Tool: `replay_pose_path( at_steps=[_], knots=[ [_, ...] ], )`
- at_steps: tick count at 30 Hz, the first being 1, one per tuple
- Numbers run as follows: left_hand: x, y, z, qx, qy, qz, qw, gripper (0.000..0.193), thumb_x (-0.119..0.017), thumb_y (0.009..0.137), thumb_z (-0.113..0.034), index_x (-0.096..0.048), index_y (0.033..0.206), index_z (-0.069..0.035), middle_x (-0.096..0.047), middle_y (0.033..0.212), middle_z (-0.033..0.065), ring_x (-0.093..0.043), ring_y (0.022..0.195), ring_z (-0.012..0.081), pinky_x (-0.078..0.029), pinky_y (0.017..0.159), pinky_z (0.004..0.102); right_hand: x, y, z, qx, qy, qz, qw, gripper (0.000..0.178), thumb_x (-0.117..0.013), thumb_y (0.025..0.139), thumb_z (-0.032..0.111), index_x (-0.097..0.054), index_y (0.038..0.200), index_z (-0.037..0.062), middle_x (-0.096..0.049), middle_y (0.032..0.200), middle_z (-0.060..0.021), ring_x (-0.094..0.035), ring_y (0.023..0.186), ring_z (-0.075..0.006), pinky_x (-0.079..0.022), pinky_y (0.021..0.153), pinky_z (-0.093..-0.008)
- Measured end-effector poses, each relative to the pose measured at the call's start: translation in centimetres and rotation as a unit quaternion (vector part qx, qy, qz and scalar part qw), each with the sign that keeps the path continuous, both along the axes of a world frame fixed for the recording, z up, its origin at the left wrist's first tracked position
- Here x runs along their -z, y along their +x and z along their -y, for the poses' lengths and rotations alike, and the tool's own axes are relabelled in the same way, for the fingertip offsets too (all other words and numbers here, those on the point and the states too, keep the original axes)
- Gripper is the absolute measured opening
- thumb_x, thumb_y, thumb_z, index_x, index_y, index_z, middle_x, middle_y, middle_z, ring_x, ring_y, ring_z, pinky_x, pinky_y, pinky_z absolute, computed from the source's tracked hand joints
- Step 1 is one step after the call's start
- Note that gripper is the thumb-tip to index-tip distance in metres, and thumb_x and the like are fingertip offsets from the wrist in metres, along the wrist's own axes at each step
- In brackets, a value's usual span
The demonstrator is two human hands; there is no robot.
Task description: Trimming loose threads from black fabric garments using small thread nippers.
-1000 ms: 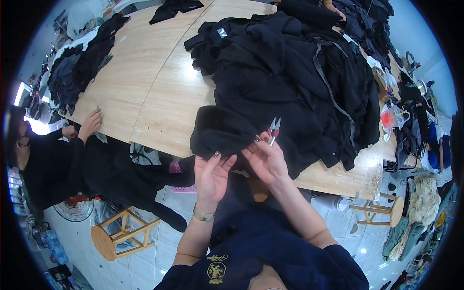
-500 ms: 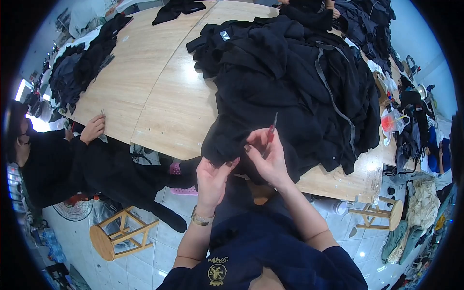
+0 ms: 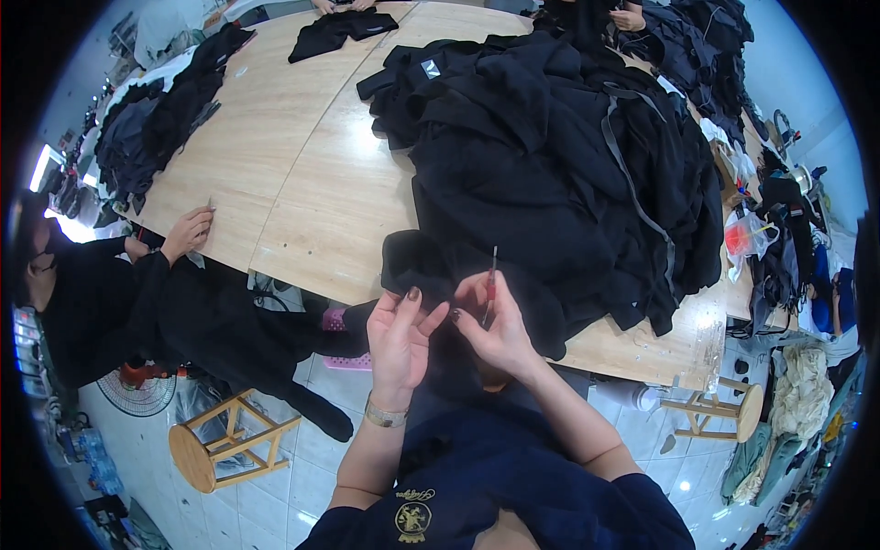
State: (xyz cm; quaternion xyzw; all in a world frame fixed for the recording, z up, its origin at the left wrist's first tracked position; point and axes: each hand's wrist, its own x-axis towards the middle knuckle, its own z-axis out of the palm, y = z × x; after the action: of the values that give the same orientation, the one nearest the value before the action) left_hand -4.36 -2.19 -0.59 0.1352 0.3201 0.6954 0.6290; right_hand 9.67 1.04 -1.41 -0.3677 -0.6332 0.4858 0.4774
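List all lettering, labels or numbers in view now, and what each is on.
Gold script by a crest on the navy shirt: wording not copied here.
White patch on the black garment pile: too small to read.
Red-handled snips in the right hand: no lettering legible.

The fisheye camera — the left of two worn side by side on the head — looks steeply down and forward, upright. Close below it, the wearer's navy shirt (image 3: 550, 495) fills the lower centre; the left hand (image 3: 399, 339) and right hand (image 3: 502, 335) lie mid-frame, a little farther off. The table (image 3: 339, 211) recedes toward the top edge — black curves close the frame's sides.
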Motion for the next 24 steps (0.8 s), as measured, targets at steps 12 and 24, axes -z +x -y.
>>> replay_pose_path(
  at_steps=[12,24],
  knots=[
    [-1.4,1.0,0.3,0.031,-0.013,0.021,0.999,0.016,-0.050,0.094,-0.008,-0.050,0.109,-0.003,-0.061,0.100,0.0063,-0.063,0.088,0.0147,-0.051,0.091,0.0443,-2.1,0.1,-2.8,0.039,0.057,0.016,0.997,0.022,-0.059,0.080,-0.004,-0.039,0.084,0.0035,-0.050,0.071,-0.0046,-0.041,0.055,-0.0114,-0.036,0.053,-0.0245],
    [0.1,0.2,0.2,0.061,0.030,0.109,0.992,0.022,-0.043,0.097,-0.012,-0.049,0.115,-0.002,-0.061,0.110,0.0109,-0.060,0.105,0.0220,-0.044,0.099,0.0478,-0.7,3.1,-1.3,-0.004,-0.075,0.050,0.996,0.025,-0.054,0.091,0.024,-0.042,0.081,0.0048,-0.040,0.060,-0.0028,-0.038,0.054,-0.0100,-0.033,0.050,-0.0266]
  ],
)
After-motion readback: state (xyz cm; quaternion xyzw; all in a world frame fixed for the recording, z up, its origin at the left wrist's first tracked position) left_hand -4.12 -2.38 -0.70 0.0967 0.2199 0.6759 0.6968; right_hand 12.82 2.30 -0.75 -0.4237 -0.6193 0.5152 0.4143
